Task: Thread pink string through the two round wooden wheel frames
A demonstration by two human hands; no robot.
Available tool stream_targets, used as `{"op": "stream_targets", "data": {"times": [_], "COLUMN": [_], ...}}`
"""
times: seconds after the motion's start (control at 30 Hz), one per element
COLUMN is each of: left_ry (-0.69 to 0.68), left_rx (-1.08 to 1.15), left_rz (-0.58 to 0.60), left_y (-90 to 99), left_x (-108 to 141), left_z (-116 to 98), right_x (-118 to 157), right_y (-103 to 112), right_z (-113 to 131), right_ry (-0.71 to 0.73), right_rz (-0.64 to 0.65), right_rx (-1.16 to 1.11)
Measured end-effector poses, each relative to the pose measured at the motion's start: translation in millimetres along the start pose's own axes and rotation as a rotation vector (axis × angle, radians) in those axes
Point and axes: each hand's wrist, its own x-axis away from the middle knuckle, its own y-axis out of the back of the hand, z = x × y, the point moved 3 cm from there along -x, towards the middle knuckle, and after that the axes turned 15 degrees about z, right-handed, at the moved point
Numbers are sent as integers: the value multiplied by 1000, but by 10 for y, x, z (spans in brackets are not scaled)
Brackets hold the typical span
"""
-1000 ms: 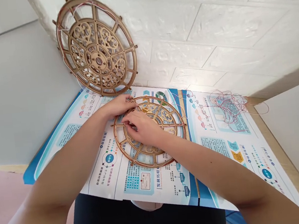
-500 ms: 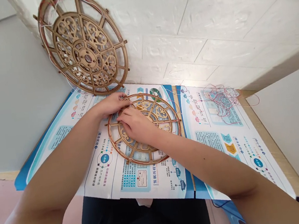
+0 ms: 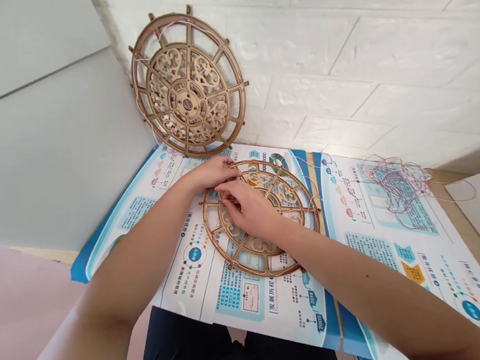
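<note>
My left hand (image 3: 214,172) gripping the round openwork frame's (image 3: 269,272) brown rim, right hand (image 3: 249,206) above scrollwork, fingers (image 3: 223,189) bunched together, loose thin wire (image 3: 405,184) tangled on printed sheets (image 3: 256,322).

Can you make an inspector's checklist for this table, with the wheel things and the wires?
Surface: printed sheets cover most of the table.
Job's things: one wheel frame lies flat; a second wheel frame leans upright at the back.
Clutter: loose tangled wire on the right.
Hands: left hand at the flat frame's rim; right hand beside it, its fingertips' grip unclear.
Cables: thin wires along both rims.
Surroundings: white wall, grey panel, pink floor.
</note>
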Motion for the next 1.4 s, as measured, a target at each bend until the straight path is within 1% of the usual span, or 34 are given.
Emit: {"op": "stream_targets", "data": {"times": [0.2, 0.3, 0.5, 0.6, 0.73, 0.8, 0.87, 0.93, 1.03, 1.13, 1.27, 1.4], "left_ry": [-31, -38, -29, -49, -77, -92, -109, -111, -103, -108, -111, -84], "left_rx": [-11, -8, -29, 35, 236, 279, 255, 191, 87, 34, -21, -46], "left_rz": [29, 41, 29, 101, 254, 316, 357, 373, 369, 362, 424, 417], "left_y": [14, 12, 6, 57, 202, 254, 268, 254, 226, 225, 236, 264], "left_x": [-1, 20, 39, 37, 32, 43, 73, 122, 204, 250, 235, 199], "left_z": [18, 1, -6, 23, 114, 146, 141, 100, 6, -52, -32, -2], "right_x": [10, 9, 2, -3, -13, -16, -16, -16, -17, -20, -21, -11], "right_y": [8, 2, -4, 3, 15, 20, 21, 17, 10, 7, 6, -13], "right_z": [30, 34, 44, 43, 27, 21, 17, 22, 37, 39, 31, 25], "right_ry": [39, 28, 25, 23, 13, 5, -17, -32, -37, -58, -60, -40], "right_rz": [21, 41, 57, 57, 70, 67, 57, 52, 57, 75, 74, 74], "right_rx": [19, 24, 25, 32, 18, 0, -15, -17, -19, -33, -9, 14]}}
